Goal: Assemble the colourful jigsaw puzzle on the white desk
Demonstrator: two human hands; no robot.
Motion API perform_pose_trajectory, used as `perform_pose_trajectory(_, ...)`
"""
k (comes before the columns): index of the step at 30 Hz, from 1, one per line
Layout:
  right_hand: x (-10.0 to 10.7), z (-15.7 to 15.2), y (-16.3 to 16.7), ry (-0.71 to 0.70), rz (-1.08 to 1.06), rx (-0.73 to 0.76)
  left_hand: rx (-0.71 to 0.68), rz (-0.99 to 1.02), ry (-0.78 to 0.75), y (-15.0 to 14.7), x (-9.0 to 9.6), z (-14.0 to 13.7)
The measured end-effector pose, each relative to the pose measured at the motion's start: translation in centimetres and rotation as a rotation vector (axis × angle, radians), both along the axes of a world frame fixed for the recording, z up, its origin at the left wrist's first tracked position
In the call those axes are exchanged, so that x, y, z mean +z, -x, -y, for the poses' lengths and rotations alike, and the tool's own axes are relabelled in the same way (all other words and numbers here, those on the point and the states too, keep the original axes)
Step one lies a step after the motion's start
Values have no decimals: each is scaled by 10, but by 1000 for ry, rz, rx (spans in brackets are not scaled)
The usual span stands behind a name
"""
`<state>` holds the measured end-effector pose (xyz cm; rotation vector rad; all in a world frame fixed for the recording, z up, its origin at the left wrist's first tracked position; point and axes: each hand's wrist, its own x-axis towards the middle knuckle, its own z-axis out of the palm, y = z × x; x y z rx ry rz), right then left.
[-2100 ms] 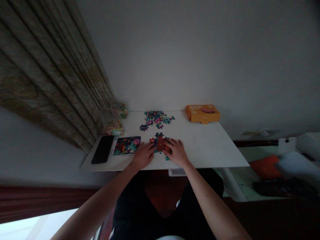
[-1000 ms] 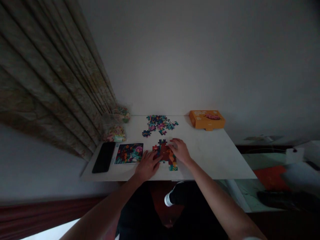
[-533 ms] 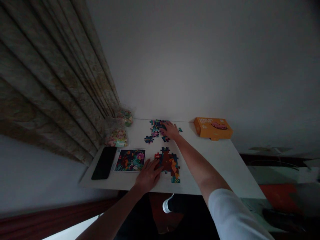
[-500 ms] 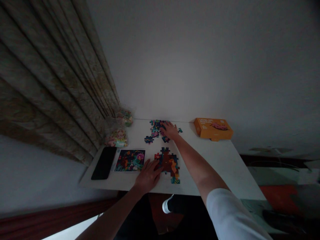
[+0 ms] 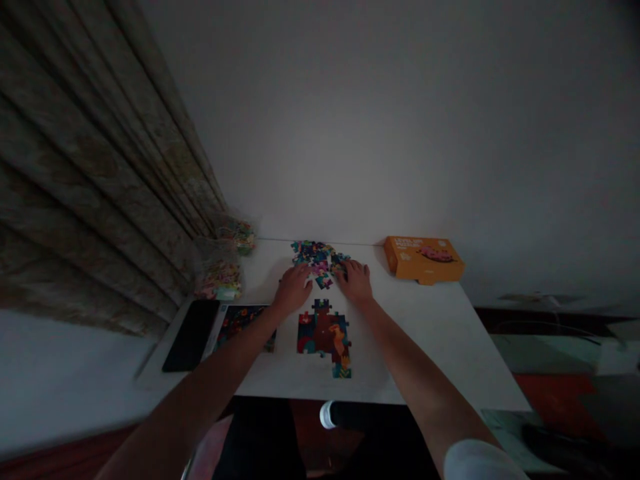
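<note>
Both hands (image 5: 325, 285) on loose puzzle pieces (image 5: 317, 254); orange box (image 5: 423, 257) shut.

An orange box (image 5: 424, 258) sat at the table's (image 5: 440, 347) two o'clock; a phone (image 5: 191, 335) at eight, bags (image 5: 219, 270) at ten, beside curtains (image 5: 95, 180).

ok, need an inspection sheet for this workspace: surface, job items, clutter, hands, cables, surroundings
Surface: white rectangular table, dimly lit.
Job's things: heap of loose colourful jigsaw pieces at the far edge; partly assembled puzzle section nearer the person.
Clutter: orange cardboard box, printed reference picture, black phone, clear bags of pieces.
Hands: left hand and right hand both at the heap; grip unclear.
Cables: nothing seen.
Surroundings: patterned curtain, plain wall.
</note>
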<state>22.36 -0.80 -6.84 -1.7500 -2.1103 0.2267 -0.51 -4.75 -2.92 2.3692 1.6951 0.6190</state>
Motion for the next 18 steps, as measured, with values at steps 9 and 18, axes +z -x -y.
perform_pose_trajectory(9,-7,-7,1,-125,-71,-62,166,-183,235,-20,8,-108)
perform_pose_trajectory(18,-13,-8,-1,-152,-101,-60,175,-136,201,-21,2,-113)
